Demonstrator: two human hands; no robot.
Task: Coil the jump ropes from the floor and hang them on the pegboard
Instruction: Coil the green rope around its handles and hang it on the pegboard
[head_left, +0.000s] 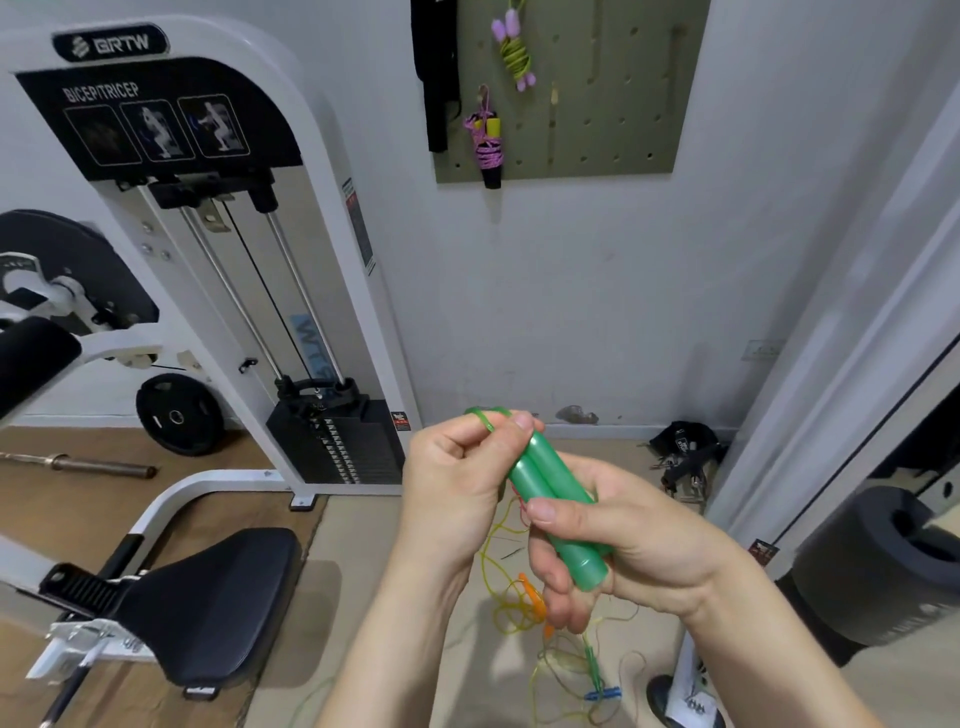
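My right hand (623, 540) grips two green jump-rope handles (550, 499) side by side, tilted up to the left. My left hand (457, 478) pinches the green cord (485, 414) looped over its fingers at the handles' top end. On the floor below lie tangled yellow-green ropes (519, 597) with an orange handle (535, 595) and a blue piece (602, 693). The grey-green pegboard (623, 104) on the wall carries a coiled rope with lilac handles (514, 49) and a coiled pink rope with yellow and black handles (488, 143).
A white bicep/tricep machine (182, 234) with a weight stack and black seat (218, 597) fills the left. A weight plate (179, 415) leans on the wall, a barbell (78, 462) lies on the floor. Black straps (680, 452) lie by the right wall; a black foam roller (883, 566) stands at right.
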